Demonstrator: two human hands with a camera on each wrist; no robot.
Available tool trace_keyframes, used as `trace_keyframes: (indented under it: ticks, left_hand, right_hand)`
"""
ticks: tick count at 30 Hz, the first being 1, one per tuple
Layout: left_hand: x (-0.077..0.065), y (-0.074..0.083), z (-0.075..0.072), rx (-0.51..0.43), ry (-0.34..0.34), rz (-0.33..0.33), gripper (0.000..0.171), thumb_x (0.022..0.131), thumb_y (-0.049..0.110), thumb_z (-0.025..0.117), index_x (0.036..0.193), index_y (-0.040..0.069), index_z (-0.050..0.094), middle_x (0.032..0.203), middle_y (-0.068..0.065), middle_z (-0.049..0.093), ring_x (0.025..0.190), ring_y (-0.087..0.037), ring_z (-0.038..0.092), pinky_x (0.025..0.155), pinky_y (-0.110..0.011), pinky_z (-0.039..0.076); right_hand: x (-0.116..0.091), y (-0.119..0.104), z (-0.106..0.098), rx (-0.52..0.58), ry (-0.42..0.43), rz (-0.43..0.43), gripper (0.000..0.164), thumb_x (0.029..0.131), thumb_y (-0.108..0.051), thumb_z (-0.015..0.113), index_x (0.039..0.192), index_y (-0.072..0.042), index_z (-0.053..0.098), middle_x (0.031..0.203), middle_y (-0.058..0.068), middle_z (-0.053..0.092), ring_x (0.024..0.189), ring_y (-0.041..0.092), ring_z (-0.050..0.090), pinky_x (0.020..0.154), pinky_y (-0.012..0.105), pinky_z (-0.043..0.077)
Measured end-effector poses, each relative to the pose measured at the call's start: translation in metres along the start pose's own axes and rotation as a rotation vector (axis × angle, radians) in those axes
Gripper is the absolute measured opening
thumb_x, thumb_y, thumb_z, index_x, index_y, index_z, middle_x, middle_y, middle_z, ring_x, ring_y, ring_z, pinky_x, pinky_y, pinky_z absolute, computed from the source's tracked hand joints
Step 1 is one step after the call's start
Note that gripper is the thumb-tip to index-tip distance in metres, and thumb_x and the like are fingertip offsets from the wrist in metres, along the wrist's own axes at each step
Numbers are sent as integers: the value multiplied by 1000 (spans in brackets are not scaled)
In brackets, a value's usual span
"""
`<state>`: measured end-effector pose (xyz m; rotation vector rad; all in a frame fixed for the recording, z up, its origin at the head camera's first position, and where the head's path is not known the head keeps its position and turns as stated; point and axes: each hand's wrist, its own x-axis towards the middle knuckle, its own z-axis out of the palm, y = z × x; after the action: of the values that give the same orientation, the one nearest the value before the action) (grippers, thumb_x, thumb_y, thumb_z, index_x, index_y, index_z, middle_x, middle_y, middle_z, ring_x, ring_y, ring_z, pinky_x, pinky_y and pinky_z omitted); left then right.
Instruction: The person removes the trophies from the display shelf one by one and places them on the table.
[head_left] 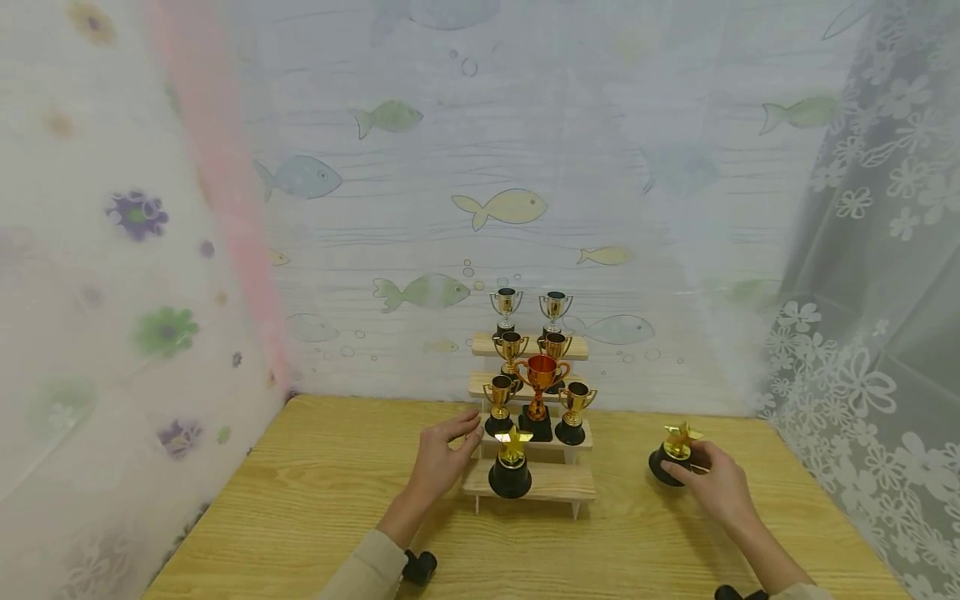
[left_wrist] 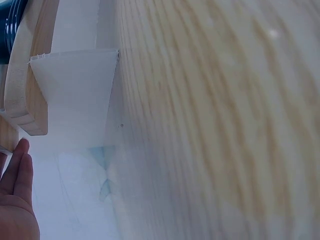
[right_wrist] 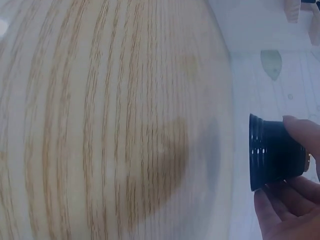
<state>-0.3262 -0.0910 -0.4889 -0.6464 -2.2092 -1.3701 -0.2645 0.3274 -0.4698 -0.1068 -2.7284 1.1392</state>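
Note:
My right hand (head_left: 720,487) grips a gold star trophy (head_left: 678,442) by its black base (right_wrist: 277,152), thumb on one side and fingers on the other. In the right wrist view, that base is held clear of the tabletop, tilted on its side. My left hand (head_left: 442,454) is at the left side of a stepped wooden stand (head_left: 555,482), its fingertips (left_wrist: 22,147) close to a step's end; whether they touch it I cannot tell. Another star trophy (head_left: 512,467) stands on the lowest step. Above it are an orange cup trophy (head_left: 542,375) and several small gold cups (head_left: 577,398).
The stand is on a wood-grain table (head_left: 337,492), close to a back curtain (head_left: 420,208) printed with fish. Patterned sheets hang along the left and right sides. Two more cups (head_left: 555,307) are on the top step. Black straps (head_left: 420,568) are on my wrists.

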Motion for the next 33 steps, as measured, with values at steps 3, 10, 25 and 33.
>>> trace_keyframes:
  ticks: [3,10,25,33]
  left_hand:
    - [1,0,0,0,-2,8,27,100,12,68,122,-2,73,131,-19,67,121,-35,65,93,-51,57]
    - [2,0,-1,12,-11,10,30,101,19,67,123,-2,73,132,-18,67,122,-33,65,94,-49,57]
    - [1,1,0,8,0,10,28,100,15,69,122,-2,73,131,-14,68,121,-33,66,93,-47,58]
    - [1,3,-1,8,-2,-4,28,99,12,69,123,-2,73,131,-15,68,121,-33,66,94,-48,57]
  right_hand:
    - [1,2,-1,3,-1,9,72,96,-37,74,140,13,48,136,37,55,124,52,57,97,55,54]
    - [3,8,-3,10,-5,16,73,96,-36,74,141,14,46,137,38,54,123,52,58,97,56,53]
    - [8,20,-6,24,-42,83,73,97,-34,73,142,17,43,139,40,51,127,54,52,100,59,49]
    - [8,24,-8,7,-62,80,72,98,-33,71,140,18,43,137,40,52,124,55,53,98,62,48]
